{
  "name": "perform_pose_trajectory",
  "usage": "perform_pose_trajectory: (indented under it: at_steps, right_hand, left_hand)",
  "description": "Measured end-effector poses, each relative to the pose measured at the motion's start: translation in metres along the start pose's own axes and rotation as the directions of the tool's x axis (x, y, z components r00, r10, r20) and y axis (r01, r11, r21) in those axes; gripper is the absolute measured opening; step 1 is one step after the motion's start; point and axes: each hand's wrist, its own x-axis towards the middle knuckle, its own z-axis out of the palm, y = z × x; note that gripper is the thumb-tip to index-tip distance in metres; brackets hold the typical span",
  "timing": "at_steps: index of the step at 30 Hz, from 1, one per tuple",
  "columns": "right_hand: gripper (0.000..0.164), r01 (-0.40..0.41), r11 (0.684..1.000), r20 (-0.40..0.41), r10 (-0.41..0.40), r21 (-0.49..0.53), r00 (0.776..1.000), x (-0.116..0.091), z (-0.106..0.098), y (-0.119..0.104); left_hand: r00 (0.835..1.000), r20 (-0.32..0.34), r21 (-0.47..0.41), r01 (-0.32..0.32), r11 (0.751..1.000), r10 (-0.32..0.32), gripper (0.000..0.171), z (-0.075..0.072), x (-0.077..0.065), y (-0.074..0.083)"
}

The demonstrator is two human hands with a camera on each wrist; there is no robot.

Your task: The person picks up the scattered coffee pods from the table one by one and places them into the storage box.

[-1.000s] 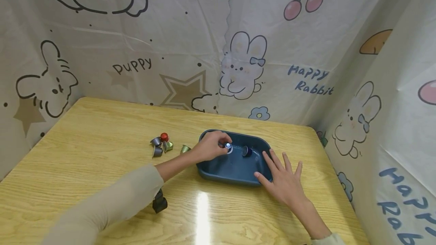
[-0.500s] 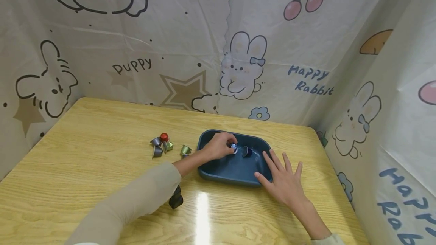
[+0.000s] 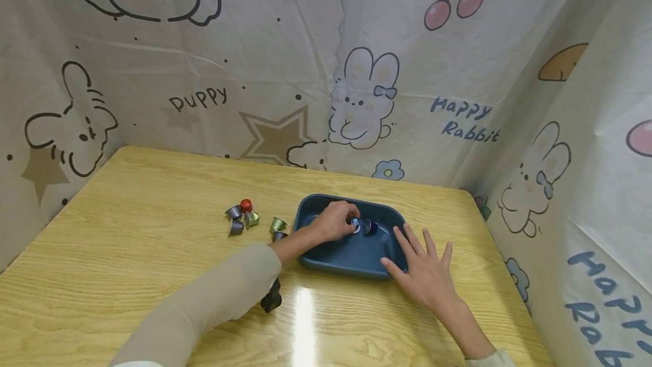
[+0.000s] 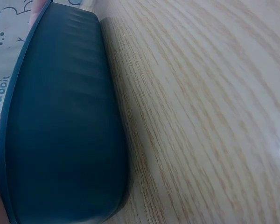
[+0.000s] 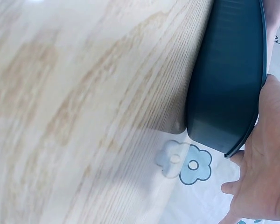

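Rightward inside the tray (image 3: 346,258), the left hand (image 3: 334,222) has moved its pinched capsule (image 3: 356,223) just beside a dark blue capsule (image 3: 370,227). Partly hidden, the pinched capsule looks upright, narrow end up, long axis near vertical; the dark blue one lies sideways, rim facing left. The right hand (image 3: 427,273), spread wide, touches the tray's right end.

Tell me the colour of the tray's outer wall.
Dark teal-blue on the tray's outer wall; shows best in the left wrist view.
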Motion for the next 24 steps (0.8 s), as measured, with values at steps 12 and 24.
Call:
perform_pose_trajectory:
  at_steps: [12, 24]
  right_hand:
    - [0.080, -0.001, 1.000, -0.002, 0.001, -0.004, 1.000, 0.0004, 0.0021, 0.0012]
    - [0.080, -0.005, 1.000, 0.010, 0.005, 0.000, 1.000, 0.0004, 0.0000, 0.0006]
  left_hand:
    - [0.999, 0.029, 0.046, 0.013, 0.999, -0.015, 0.025, 0.0053, 0.0012, -0.0010]
    - [0.999, 0.032, 0.080, -0.013, 0.997, 0.010, 0.025, 0.0071, 0.0032, -0.0036]
